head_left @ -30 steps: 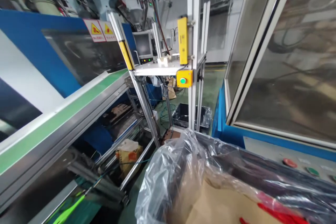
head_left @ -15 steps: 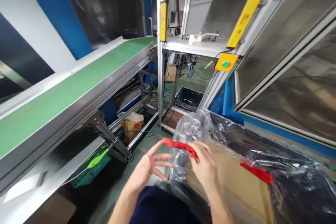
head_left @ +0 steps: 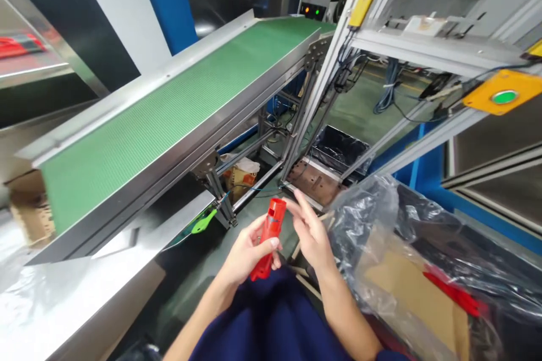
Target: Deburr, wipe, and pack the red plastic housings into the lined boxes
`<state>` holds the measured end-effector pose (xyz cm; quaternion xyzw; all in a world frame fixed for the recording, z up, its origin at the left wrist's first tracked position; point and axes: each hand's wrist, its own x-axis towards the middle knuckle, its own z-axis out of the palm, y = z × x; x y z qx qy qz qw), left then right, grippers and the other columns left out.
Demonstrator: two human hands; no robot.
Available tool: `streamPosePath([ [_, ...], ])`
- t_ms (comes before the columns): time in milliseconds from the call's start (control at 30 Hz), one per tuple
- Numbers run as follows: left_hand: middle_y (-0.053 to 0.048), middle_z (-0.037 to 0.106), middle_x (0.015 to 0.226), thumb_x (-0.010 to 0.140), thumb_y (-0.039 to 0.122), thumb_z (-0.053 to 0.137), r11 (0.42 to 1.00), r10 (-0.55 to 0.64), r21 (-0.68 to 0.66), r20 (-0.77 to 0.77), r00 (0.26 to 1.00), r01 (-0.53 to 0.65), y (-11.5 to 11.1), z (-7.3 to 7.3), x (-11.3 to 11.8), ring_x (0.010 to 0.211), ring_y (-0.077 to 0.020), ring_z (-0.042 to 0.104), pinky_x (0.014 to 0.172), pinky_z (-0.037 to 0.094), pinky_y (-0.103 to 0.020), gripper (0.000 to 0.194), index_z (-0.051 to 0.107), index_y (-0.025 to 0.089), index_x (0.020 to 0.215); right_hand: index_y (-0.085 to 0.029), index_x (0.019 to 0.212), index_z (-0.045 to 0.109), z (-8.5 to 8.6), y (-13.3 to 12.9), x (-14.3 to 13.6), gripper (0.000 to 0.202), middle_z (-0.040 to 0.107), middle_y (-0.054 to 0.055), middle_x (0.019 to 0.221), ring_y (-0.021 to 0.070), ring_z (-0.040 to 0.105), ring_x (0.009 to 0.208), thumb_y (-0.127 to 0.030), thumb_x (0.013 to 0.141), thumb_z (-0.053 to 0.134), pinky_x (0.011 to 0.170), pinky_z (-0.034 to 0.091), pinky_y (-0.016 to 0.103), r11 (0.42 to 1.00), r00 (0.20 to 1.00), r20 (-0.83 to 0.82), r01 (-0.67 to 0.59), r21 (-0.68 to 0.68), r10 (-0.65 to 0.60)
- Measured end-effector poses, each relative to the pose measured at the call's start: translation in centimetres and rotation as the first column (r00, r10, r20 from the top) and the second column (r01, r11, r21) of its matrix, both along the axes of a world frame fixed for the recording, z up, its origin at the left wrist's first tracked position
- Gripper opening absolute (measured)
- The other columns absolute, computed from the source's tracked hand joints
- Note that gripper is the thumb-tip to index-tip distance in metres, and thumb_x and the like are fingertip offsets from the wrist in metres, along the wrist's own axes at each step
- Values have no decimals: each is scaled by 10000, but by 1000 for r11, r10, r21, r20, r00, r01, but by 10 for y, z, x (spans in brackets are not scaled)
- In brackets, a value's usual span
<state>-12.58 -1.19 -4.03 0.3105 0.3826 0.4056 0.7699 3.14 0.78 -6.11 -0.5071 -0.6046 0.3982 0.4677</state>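
A hollow red plastic part (head_left: 271, 227), tube-like with a round opening at its upper end, is gripped in my left hand (head_left: 253, 251). My thumb lies across its front, and the part stands tilted with its open end up and away from me. My right hand (head_left: 310, 231) is just right of the part, its fingers extended and apart, close to the upper end. Whether a fingertip touches the part I cannot tell. Another red part (head_left: 455, 291) lies on cardboard (head_left: 417, 287) in a plastic-lined box to the right.
A green conveyor belt (head_left: 169, 118) slopes down on the left toward a cardboard box (head_left: 29, 203). A light green-handled tool (head_left: 204, 221) hangs below it. An aluminium frame (head_left: 315, 90) with a green button box (head_left: 503, 96) stands ahead. Clear plastic sheeting (head_left: 364, 208) covers the box at right.
The red part has passed from a right-hand hold into my left hand and turned from lying crosswise to pointing up. My right hand has let go. The view has swung left.
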Motion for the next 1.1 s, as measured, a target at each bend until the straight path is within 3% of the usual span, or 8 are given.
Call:
streamPosePath([
  [100,-22,668,758,696,454,829,996,86,20,-78,993,-85,7,-1,-12,516,-170,629,510,514,-265,758,511,175,1325,-209,1398,476,-1,5,-16,536,657,119,1276,257,632,1169,-440,922,562,1031,508,459,965,943,-313,-182,-190,116],
  [200,-63,703,845,730,574,765,984,174,54,-147,974,-168,14,-5,-16,520,-180,633,514,525,-286,728,550,183,1305,-220,1294,559,3,13,-29,558,677,103,1239,249,658,1114,-475,818,699,963,555,405,946,915,-388,-219,-239,113],
  [367,-52,701,735,756,639,706,974,225,47,-180,958,-220,28,-10,-7,451,-172,591,471,507,-281,789,545,149,1353,-214,1220,593,7,29,-34,476,728,90,1092,242,698,992,-466,827,684,791,604,345,910,883,-453,-284,-301,126],
  [533,-66,722,859,778,574,717,959,276,116,-174,945,-259,42,-11,3,520,-164,598,508,530,-279,687,608,162,1317,-188,1223,625,10,35,-32,411,730,86,1086,255,672,1058,-420,883,603,918,556,382,964,954,-294,-131,-233,58],
  [633,-64,719,865,774,542,737,956,287,96,-139,948,-276,44,-13,8,505,-143,575,503,527,-269,656,625,165,1298,-175,1189,654,13,35,-33,369,746,75,1022,239,699,933,-390,906,555,822,579,343,972,982,-186,-56,-230,13],
  [767,-53,699,753,764,547,743,952,302,-49,-32,953,-303,41,-17,14,429,-128,534,432,479,-247,715,578,158,1341,-171,1270,615,18,33,-33,434,754,63,1014,201,703,730,-400,907,553,691,592,316,963,996,-94,-36,-267,12],
  [933,-45,687,725,712,514,802,910,408,-95,23,913,-404,30,-16,18,452,-108,519,460,489,-224,623,677,131,1188,-179,1372,539,25,21,-30,500,743,77,1088,249,711,965,-344,901,569,839,584,350,981,998,24,-55,-187,61],
  [1100,-43,697,732,714,550,787,895,440,-81,-5,898,-439,13,-16,17,546,-139,592,543,532,-238,535,733,134,1045,-201,1386,523,28,2,-32,499,743,72,1087,244,708,995,-314,902,568,855,576,347,985,997,38,-57,-162,64],
])
